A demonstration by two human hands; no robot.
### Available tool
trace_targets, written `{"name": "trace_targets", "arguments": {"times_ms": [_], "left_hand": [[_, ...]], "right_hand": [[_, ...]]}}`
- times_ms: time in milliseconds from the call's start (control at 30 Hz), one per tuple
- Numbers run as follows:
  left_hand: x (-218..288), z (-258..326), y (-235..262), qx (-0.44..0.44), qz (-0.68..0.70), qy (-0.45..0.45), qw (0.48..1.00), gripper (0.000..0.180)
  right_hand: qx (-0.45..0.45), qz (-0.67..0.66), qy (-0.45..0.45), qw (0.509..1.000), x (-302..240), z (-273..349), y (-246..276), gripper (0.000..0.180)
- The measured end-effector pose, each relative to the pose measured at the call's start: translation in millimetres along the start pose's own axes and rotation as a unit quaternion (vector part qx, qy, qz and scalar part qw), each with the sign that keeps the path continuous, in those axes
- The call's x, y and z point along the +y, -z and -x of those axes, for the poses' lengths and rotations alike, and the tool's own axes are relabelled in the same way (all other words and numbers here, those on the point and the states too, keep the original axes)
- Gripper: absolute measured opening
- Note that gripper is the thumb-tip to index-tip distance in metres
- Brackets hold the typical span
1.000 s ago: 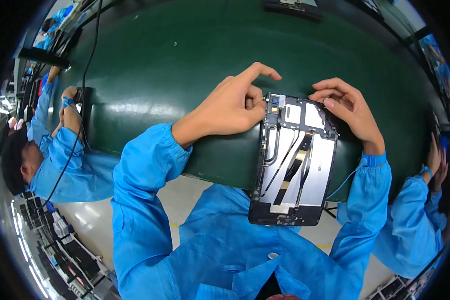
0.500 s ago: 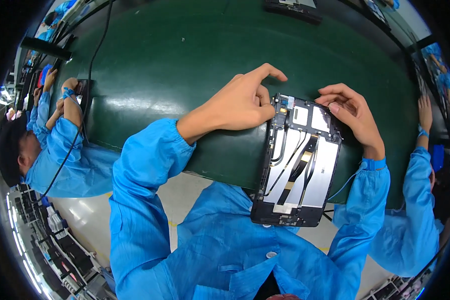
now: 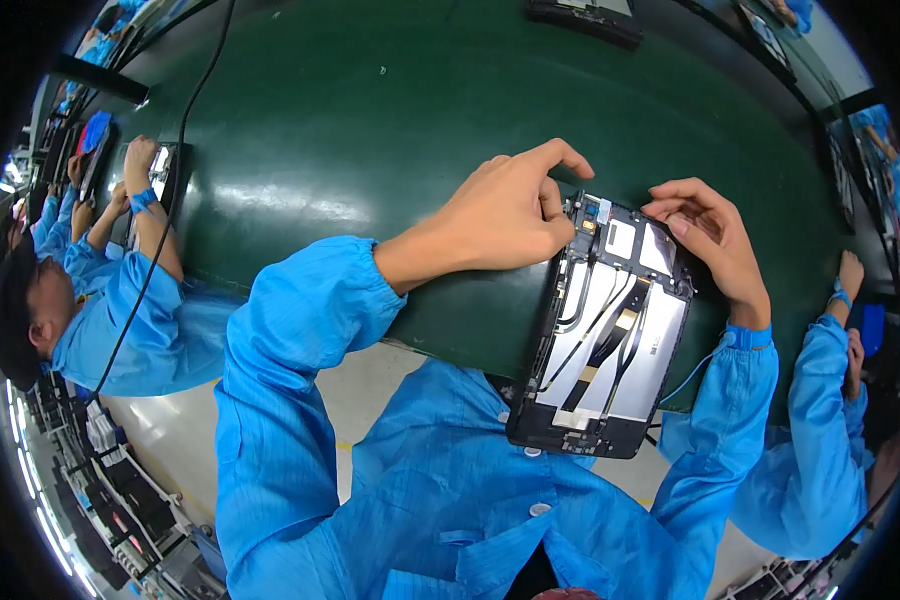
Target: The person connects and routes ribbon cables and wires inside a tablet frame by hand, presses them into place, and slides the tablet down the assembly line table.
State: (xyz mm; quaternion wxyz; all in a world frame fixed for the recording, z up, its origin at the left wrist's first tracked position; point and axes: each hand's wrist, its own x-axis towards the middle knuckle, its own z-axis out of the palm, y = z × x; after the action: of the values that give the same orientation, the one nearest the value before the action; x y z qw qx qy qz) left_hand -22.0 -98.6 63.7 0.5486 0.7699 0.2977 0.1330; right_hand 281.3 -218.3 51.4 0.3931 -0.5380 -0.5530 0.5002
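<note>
Both my hands work the far end of the opened black tablet chassis with silver shielding and flat ribbon cables (image 3: 605, 335), lying half over the green table edge (image 3: 370, 130); my left hand (image 3: 500, 215) pinches its top-left corner, fingers curled; my right hand (image 3: 705, 235) grips the top-right corner; I should press gently and keep clear of the cables.

An electronics assembly line: blue-smocked workers (image 3: 120, 300) along a green conveyor belt (image 3: 390, 130).
</note>
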Motion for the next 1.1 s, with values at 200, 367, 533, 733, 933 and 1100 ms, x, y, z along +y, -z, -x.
{"name": "trace_targets", "arguments": {"times_ms": [200, 367, 533, 733, 933, 1100], "left_hand": [[-2, -4, -6, 0.040, -0.001, 0.002, 0.999, 0.052], [9, 1, -20, 0.105, -0.017, 0.015, 0.994, 0.056], [-1, 3, -19, 0.113, 0.099, -0.043, 0.988, 0.063], [-19, 9, -24, 0.188, -0.022, -0.419, 0.888, 0.051], [-10, 15, -22, 0.166, -0.108, -0.514, 0.835, 0.054], [-23, 21, -31, 0.217, -0.093, -0.487, 0.841, 0.027]], "right_hand": [[-0.004, -0.001, 0.009, 1.000, -2, -5, 0, 0.042], [-0.008, 0.025, 0.011, 1.000, -5, -5, -1, 0.037], [0.014, 0.035, 0.012, 0.999, -3, -5, -6, 0.033], [0.094, 0.343, 0.230, 0.906, -35, -3, -27, 0.022], [-0.050, 0.196, 0.220, 0.954, -50, 13, -93, 0.029], [-0.137, 0.091, 0.207, 0.964, -35, 11, -93, 0.009]]}}
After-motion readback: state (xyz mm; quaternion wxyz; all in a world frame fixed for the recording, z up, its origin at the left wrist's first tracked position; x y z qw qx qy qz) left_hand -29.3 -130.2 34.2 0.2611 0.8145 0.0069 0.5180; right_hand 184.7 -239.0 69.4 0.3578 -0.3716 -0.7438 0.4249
